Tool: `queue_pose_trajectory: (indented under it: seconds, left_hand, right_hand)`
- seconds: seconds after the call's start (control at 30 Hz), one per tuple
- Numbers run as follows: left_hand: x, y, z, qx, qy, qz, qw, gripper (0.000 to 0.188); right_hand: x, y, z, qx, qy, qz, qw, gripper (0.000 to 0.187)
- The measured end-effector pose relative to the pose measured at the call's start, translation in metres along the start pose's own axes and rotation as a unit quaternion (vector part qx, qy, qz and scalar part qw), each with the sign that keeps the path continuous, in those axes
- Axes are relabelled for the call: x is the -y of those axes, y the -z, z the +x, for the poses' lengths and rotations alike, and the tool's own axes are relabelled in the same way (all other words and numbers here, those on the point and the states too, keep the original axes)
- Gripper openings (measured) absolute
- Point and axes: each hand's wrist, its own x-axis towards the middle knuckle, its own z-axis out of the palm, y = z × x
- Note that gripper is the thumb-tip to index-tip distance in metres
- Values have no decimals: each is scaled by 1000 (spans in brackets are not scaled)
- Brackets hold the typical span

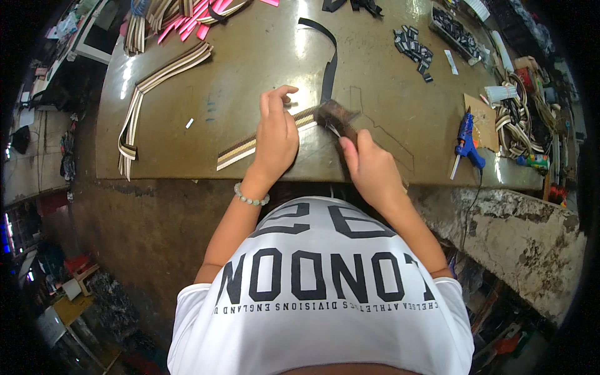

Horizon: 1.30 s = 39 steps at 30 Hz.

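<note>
A striped strap (240,153) in brown, cream and black lies slantwise near the table's front edge. Its right end meets a black strap (329,69) that runs away across the table. Over that join is a blurred, dark brown hammer-like tool (337,114), and my right hand (373,167) is closed round its handle. The join itself is mostly hidden under the tool. My left hand (277,136), with a beaded bracelet at the wrist, rests over the middle of the striped strap. Its fingers are loosely bent and apart, with nothing visible in them.
A folded striped strap (134,106) lies left, beside a small white piece (189,124). Pink and striped straps (194,22) are heaped far left. Small black buckle-like pieces (412,50) lie far right, near a filled clear box (456,31). A blue glue gun (465,144) sits right.
</note>
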Motion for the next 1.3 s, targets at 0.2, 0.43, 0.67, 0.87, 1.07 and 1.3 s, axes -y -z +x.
queue_pose_trajectory:
  seconds: [0.2, 0.43, 0.67, 0.87, 1.07, 1.3]
  left_hand:
    - [-18, -12, -5, 20, -52, 141, 988, 44]
    - [-19, -25, -6, 30, 6, 175, 984, 28]
    - [-21, -4, -4, 66, -14, 72, 995, 20]
    - [-17, 26, -22, 71, -34, 234, 969, 32]
    - [-5, 28, -15, 85, -18, 110, 990, 25]
    - [-18, 65, 44, 178, 43, -73, 980, 21]
  right_hand:
    - [-57, 22, 1, -252, -4, -12, 968, 34]
    - [-133, 61, -7, -271, 7, -12, 962, 31]
    - [-249, 106, -56, -238, -105, -223, 940, 40]
    - [-279, 88, -54, -388, -130, 31, 912, 38]
    - [-320, 83, -53, -444, -217, 108, 862, 43]
    - [-323, 71, -50, -475, -218, -181, 833, 44]
